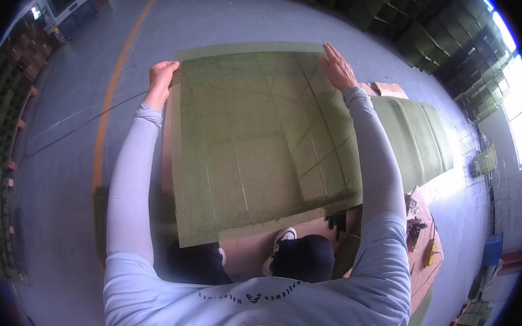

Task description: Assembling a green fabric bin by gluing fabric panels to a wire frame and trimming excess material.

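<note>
A large olive-green, see-through mesh sheet (262, 139) spans the space in front of me, with straight crease lines across it. At its far left corner, my left hand (161, 82) is closed, thumb pressed to the fingers, and pinches the edge. My right hand (339, 70) is at the far right corner, fingers stretched out and the thumb a little apart; the palm side is at the sheet's edge. Through the mesh, brownish surfaces show faintly. The near edge hangs over my knees, with a shoe (286, 236) visible just below it.
Another green sheet (411, 134) lies to the right, near cardboard (390, 90). A yellow-handled tool (430, 252) rests on cardboard at the lower right. Stacked green boxes (427, 41) line the far right. An orange floor line (118, 80) runs along the left.
</note>
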Action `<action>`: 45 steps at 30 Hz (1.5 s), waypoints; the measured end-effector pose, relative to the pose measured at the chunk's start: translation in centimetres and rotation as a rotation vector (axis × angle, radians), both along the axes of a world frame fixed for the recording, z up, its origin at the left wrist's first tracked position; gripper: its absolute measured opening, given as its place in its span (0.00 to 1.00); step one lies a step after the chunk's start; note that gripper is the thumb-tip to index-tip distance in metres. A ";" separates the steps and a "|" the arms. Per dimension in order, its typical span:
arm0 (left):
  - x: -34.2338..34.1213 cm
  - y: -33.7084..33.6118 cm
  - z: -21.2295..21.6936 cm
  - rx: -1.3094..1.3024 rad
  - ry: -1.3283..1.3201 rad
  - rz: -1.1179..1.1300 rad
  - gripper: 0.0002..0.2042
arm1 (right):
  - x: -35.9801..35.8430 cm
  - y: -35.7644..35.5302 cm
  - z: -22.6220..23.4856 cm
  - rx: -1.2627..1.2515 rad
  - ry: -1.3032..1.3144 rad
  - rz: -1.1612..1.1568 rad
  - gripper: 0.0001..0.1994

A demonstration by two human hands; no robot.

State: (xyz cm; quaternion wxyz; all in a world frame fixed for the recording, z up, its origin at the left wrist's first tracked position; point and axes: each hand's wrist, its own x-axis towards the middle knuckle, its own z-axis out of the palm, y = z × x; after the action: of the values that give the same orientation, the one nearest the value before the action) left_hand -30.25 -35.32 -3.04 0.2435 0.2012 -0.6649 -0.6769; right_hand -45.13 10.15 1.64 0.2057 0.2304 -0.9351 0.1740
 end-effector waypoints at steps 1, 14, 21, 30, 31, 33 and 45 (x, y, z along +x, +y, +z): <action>0.0 0.2 0.2 0.001 0.021 -0.008 0.06 | -0.4 -0.7 -0.1 0.126 0.018 0.062 0.29; -1.3 3.8 6.9 -1.199 0.051 -0.212 0.09 | -2.7 -1.2 -2.0 0.245 -0.099 0.056 0.32; -5.1 5.2 7.7 -1.142 -0.190 -0.432 0.05 | -2.9 -0.3 -2.5 0.257 -0.116 0.043 0.32; -8.2 -0.6 0.8 -0.243 -0.358 0.213 0.13 | -2.7 2.0 -3.3 0.286 -0.146 -0.027 0.32; -6.1 -6.4 -1.1 -0.260 -0.353 0.273 0.13 | -2.6 -0.3 -2.5 0.264 -0.123 0.023 0.32; 1.6 -19.2 2.6 -0.590 -0.593 1.186 0.17 | -0.5 -9.4 1.5 0.160 -0.042 0.232 0.32; 0.4 1.8 3.2 -1.185 -0.406 -0.432 0.42 | -1.8 -1.2 -1.6 0.374 -0.041 0.004 0.36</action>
State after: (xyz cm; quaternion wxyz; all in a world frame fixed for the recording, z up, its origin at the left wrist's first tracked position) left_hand -29.89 -33.51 0.15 0.0416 0.0190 -0.9828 -0.1790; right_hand -46.90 8.94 0.03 0.1398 0.2629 -0.9546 0.0022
